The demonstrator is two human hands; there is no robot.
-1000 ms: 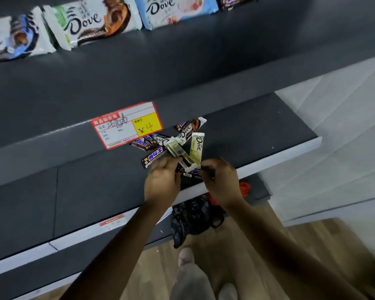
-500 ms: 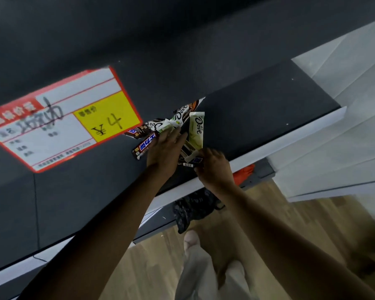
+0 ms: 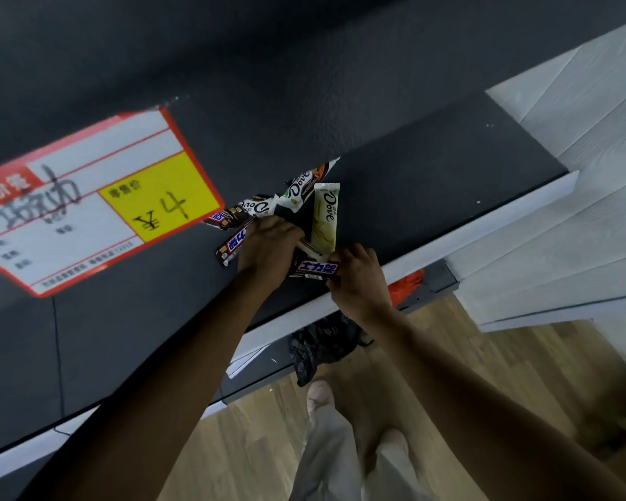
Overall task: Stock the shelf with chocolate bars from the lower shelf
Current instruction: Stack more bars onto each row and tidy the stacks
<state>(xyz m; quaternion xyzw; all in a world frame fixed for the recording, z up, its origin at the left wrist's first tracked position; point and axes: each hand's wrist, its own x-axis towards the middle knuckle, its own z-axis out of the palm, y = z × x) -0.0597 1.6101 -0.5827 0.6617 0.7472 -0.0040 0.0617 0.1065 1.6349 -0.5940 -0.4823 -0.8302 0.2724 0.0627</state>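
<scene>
A loose pile of chocolate bars lies on the dark lower shelf (image 3: 430, 182). A pale green Dove bar (image 3: 325, 218) stands out on its right side, with more Dove bars (image 3: 297, 191) behind it. My right hand (image 3: 358, 280) grips a brown Snickers bar (image 3: 317, 269) at the pile's near edge. My left hand (image 3: 271, 247) lies over the pile's middle with curled fingers, on top of bars. Another Snickers bar (image 3: 232, 245) pokes out to its left. What the left fingers hold is hidden.
A red, white and yellow price tag (image 3: 87, 211) hangs on the edge of the shelf above, close to the camera. A black bag (image 3: 322, 341) and something orange (image 3: 405, 287) lie under the shelf. Wooden floor (image 3: 503, 374) and my legs are below.
The camera has come closer to the shelf and the price tag looms larger. My right hand has drawn a Snickers bar out of the pile's near edge. My left hand stays on the pile.
</scene>
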